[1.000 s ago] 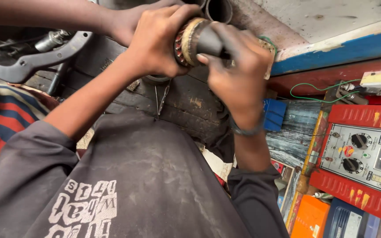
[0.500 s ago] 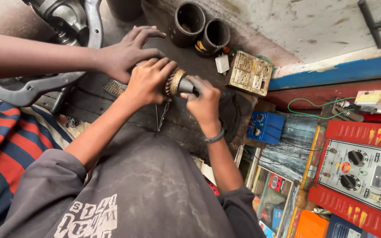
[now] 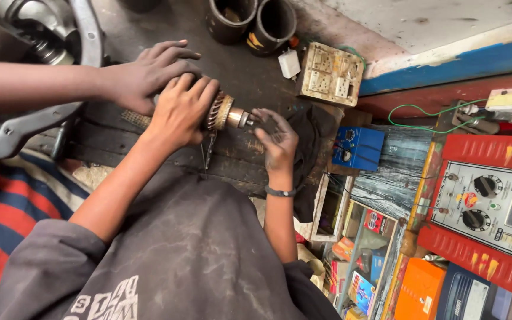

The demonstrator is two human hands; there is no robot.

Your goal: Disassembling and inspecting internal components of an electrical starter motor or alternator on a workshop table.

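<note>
Since the earlier frame, my right hand [image 3: 275, 137] opened and left the motor armature [image 3: 223, 112]; my left hand [image 3: 179, 112] stays clamped on it, mid-surface [image 3: 250, 89], co-worker's hand [image 3: 143, 77] touching.

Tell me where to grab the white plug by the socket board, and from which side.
Take the white plug by its two flat sides, coming from above. It lies loose on the dark bench, apart from the socket board, with bare space around it.

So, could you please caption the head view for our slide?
Left hand grips a motor armature; right hand open at its shaft.
</note>
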